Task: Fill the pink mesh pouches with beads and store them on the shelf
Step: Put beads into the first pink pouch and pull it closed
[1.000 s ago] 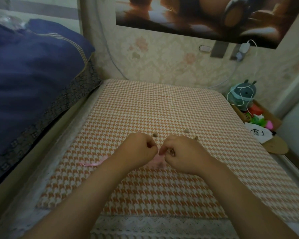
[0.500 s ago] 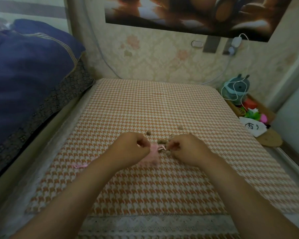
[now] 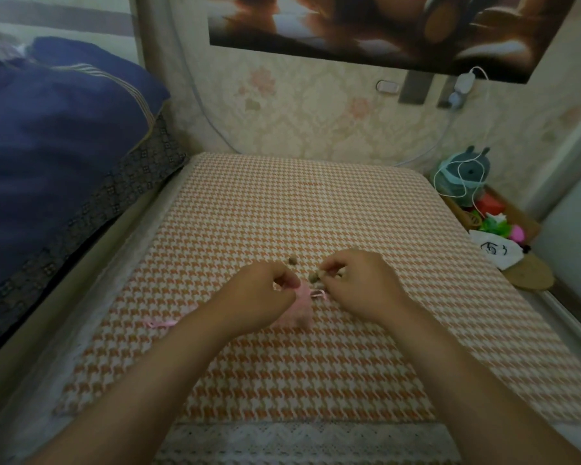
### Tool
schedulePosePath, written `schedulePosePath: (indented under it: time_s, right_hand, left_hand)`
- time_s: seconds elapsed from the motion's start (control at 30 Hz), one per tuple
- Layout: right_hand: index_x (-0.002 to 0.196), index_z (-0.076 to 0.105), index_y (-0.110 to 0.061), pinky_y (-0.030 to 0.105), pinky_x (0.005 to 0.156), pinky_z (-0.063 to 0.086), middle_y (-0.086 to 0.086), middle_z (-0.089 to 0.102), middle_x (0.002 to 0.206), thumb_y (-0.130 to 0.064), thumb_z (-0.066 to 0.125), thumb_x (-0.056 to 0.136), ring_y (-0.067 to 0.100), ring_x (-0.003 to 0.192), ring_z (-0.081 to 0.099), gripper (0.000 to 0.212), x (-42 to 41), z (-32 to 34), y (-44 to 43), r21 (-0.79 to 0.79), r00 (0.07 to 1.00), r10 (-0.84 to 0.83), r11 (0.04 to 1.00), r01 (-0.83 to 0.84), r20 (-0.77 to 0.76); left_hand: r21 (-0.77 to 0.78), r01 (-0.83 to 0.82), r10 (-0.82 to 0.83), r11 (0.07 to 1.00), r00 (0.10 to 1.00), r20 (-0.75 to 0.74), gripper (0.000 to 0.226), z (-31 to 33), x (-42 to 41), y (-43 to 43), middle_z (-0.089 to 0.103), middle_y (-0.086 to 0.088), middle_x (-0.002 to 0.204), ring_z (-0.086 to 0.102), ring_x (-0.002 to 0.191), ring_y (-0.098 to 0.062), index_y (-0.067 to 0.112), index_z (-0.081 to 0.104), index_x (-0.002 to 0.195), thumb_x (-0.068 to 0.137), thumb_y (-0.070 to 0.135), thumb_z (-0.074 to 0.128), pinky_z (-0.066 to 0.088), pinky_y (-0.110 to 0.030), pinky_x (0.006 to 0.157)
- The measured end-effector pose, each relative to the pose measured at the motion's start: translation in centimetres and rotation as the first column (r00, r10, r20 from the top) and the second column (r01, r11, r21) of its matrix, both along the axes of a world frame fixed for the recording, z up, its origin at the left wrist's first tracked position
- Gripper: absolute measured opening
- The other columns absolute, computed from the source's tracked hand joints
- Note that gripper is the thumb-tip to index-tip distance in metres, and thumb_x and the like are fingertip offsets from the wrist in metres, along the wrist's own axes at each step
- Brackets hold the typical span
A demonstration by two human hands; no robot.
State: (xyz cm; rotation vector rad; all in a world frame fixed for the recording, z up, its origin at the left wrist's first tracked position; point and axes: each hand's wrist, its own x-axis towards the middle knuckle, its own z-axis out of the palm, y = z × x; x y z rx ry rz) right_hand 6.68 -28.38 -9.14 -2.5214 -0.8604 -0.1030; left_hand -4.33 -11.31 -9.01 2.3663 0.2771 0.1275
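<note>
Bedside corner, dim light.
An orange-and-white houndstooth cloth (image 3: 282,203) covers the flat surface, with a lace trim (image 3: 299,437) along its near edge. To the left a dark blue quilt (image 3: 54,135) lies heaped. A brown poster (image 3: 366,28) hangs on the floral wallpaper (image 3: 316,122). From a white plug (image 3: 463,82) below it a white cable (image 3: 450,127) runs down and loops over a round teal gadget (image 3: 467,172). Near that lie a red box (image 3: 488,207), a white bag (image 3: 495,251) with a black drawing, and a round woven mat (image 3: 530,275).
</note>
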Motion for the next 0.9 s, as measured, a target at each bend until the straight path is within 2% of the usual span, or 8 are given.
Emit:
schedulePosePath:
  time_s: [0.07,0.17,0.27,0.4,0.57,0.67,0.73,0.9]
  right_hand:
    - [0.098,0.076,-0.033,0.026,0.078,0.054,-0.02,0.071,0.091,-0.034,0.071,0.085,-0.004,0.079,0.062,0.013,-0.6,0.6,0.2,0.159,0.999,0.023,0.987,-0.015,-0.046]
    - [0.094,0.076,-0.035,0.015,0.065,0.048,-0.021,0.07,0.089,-0.033,0.075,0.084,-0.007,0.065,0.059,0.011,-1.8,1.2,0.6,0.285,0.991,0.115,0.954,-0.092,-0.067]
    - [0.099,0.074,-0.037,0.015,0.067,0.044,-0.023,0.063,0.097,-0.04,0.072,0.087,-0.01,0.076,0.055,0.013,-2.7,1.2,1.0,0.127,0.979,0.203,0.97,-0.205,0.029]
    - [0.107,0.071,-0.041,0.02,0.072,0.044,-0.024,0.053,0.104,-0.053,0.065,0.088,-0.014,0.083,0.048,0.023,-2.9,1.2,1.0,-0.009,0.979,0.199,0.98,-0.199,0.05]
    - [0.105,0.072,-0.04,0.03,0.077,0.05,-0.021,0.057,0.106,-0.041,0.057,0.095,-0.003,0.088,0.053,0.017,-3.1,1.3,0.8,-0.042,0.973,0.226,0.974,-0.224,0.045]
    - [0.106,0.073,-0.039,0.037,0.082,0.052,-0.019,0.065,0.108,-0.043,0.043,0.089,0.002,0.095,0.058,0.034,-3.2,1.4,0.9,-0.134,0.971,0.24,0.962,-0.236,0.011]
    - [0.108,0.074,-0.037,0.034,0.084,0.053,-0.018,0.07,0.11,-0.038,0.045,0.089,0.004,0.097,0.062,0.035,-2.9,1.7,0.5,-0.176,0.979,0.204,0.964,-0.2,0.003]
    - [0.107,0.077,-0.035,0.03,0.079,0.054,-0.019,0.074,0.104,-0.028,0.055,0.091,0.004,0.085,0.064,0.028,-2.7,2.5,-1.3,-0.157,0.989,0.146,0.977,-0.142,0.018]
  left_hand:
    - [-0.004,-0.002,0.002,1.0,1.0,-0.004,0.024,-0.1,0.1,-0.1,0.063,0.015,0.113,0.058,0.084,-0.001,0.029,0.068,0.112,0.091,0.025,0.057,0.042,-0.016,0.066]
    - [-0.031,-0.001,0.001,1.0,1.0,0.007,0.025,-0.1,0.2,-0.1,0.064,0.013,0.111,0.059,0.082,-0.004,0.028,0.067,0.114,0.091,0.025,0.056,0.041,-0.017,0.063]
    - [-0.092,0.022,-0.019,0.996,0.999,0.033,0.022,-0.1,0.3,0.0,0.068,0.009,0.106,0.06,0.07,-0.007,0.026,0.068,0.111,0.092,0.027,0.055,0.046,-0.025,0.06]
    - [-0.082,0.031,-0.029,0.996,0.999,0.022,0.027,-0.2,0.3,0.0,0.066,0.008,0.111,0.063,0.08,-0.011,0.023,0.067,0.117,0.093,0.029,0.056,0.052,-0.03,0.071]
    - [-0.095,0.064,-0.06,0.993,0.997,0.043,0.025,-0.2,0.1,0.2,0.067,0.01,0.106,0.056,0.07,0.0,0.026,0.068,0.11,0.09,0.019,0.054,0.042,-0.021,0.062]
    - [-0.049,0.073,-0.069,0.996,0.995,0.074,0.026,-0.1,0.3,0.3,0.068,0.009,0.11,0.059,0.083,-0.001,0.023,0.069,0.112,0.09,0.019,0.056,0.046,-0.018,0.073]
    - [-0.051,0.06,-0.055,0.997,0.995,0.088,0.026,-0.2,0.6,0.2,0.066,0.01,0.114,0.059,0.089,-0.002,0.022,0.069,0.113,0.091,0.018,0.056,0.044,-0.013,0.076]
    - [-0.183,0.015,0.012,0.983,0.989,0.147,0.018,-0.2,1.6,-0.3,0.069,0.012,0.103,0.065,0.086,-0.007,0.025,0.072,0.103,0.094,0.02,0.057,0.053,-0.025,0.079]
